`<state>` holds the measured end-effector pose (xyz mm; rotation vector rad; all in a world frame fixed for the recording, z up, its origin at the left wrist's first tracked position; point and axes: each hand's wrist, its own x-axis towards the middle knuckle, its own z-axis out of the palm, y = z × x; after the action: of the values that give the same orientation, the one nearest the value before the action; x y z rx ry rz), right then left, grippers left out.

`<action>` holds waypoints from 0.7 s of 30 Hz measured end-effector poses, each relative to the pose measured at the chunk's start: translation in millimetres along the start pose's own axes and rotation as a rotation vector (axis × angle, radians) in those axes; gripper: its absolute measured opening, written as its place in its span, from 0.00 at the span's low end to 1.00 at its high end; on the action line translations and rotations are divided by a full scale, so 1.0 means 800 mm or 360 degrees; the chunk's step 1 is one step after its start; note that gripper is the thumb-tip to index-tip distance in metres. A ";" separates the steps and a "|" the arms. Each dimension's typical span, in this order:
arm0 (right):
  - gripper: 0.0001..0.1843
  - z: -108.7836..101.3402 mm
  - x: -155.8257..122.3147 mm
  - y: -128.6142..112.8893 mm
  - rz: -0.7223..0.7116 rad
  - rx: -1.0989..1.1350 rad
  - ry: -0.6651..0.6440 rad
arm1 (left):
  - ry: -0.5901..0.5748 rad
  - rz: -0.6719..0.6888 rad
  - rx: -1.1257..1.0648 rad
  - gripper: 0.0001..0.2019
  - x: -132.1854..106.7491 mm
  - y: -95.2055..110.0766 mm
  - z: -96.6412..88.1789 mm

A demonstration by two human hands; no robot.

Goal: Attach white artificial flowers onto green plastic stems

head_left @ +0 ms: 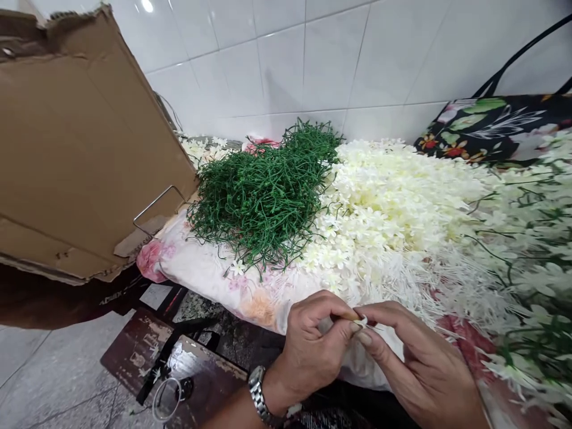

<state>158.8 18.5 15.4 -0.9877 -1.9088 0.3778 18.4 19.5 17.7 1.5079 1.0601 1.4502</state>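
My left hand (315, 345) and my right hand (415, 360) meet above the near edge of the cloth, thumbs and forefingers pinched together. Between the fingertips is a small white flower piece (363, 322), mostly covered by them. A thin pale strand sticks out toward the right. Just beyond my hands lies a wide heap of white artificial flowers (379, 208). Left of it is a tangled pile of green plastic stems (268, 190). At the right, more white flowers with green stems (536, 268) are piled up.
A large cardboard box (84, 149) stands at the left, near a bent metal wire handle (154, 208). A floral cloth (192, 271) lies under the piles. Behind are a white tiled wall (286, 65) and a black floral bag (496, 131). Below left is a worn brown stool (205, 369).
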 end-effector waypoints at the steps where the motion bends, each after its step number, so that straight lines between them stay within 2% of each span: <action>1: 0.04 0.000 0.000 -0.001 0.0003 -0.0018 0.0025 | -0.0025 -0.0008 -0.0001 0.06 -0.001 0.000 0.000; 4: 0.05 0.001 0.000 -0.001 0.0030 -0.0075 0.0064 | -0.0158 -0.0017 0.0066 0.07 -0.002 0.000 -0.008; 6: 0.06 0.002 -0.001 0.000 0.0043 -0.0116 0.0081 | -0.0165 0.0051 0.0294 0.08 0.003 -0.003 -0.020; 10: 0.06 0.003 -0.004 0.006 0.0083 -0.0251 0.0148 | 0.0075 0.0313 0.1304 0.10 0.029 -0.014 -0.043; 12: 0.05 0.005 -0.006 0.010 0.0091 -0.0310 0.0204 | 0.0060 0.0326 0.1779 0.11 0.045 -0.020 -0.048; 14: 0.04 0.008 -0.009 0.015 0.0077 -0.0318 0.0247 | 0.0007 0.0310 0.2102 0.10 0.058 -0.026 -0.049; 16: 0.04 0.009 -0.014 0.019 0.0053 -0.0291 0.0237 | -0.0015 0.0302 0.2254 0.09 0.066 -0.030 -0.047; 20: 0.05 0.010 -0.027 0.033 0.0058 -0.0274 0.0112 | -0.0021 0.0286 0.2270 0.10 0.065 -0.031 -0.048; 21: 0.05 0.010 -0.030 0.037 0.0092 -0.0232 0.0149 | -0.0012 0.0270 0.2268 0.09 0.063 -0.030 -0.049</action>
<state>172.5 20.0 -21.4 -1.1387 -1.8464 0.2235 -21.5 74.7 15.3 2.5325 2.2038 0.6403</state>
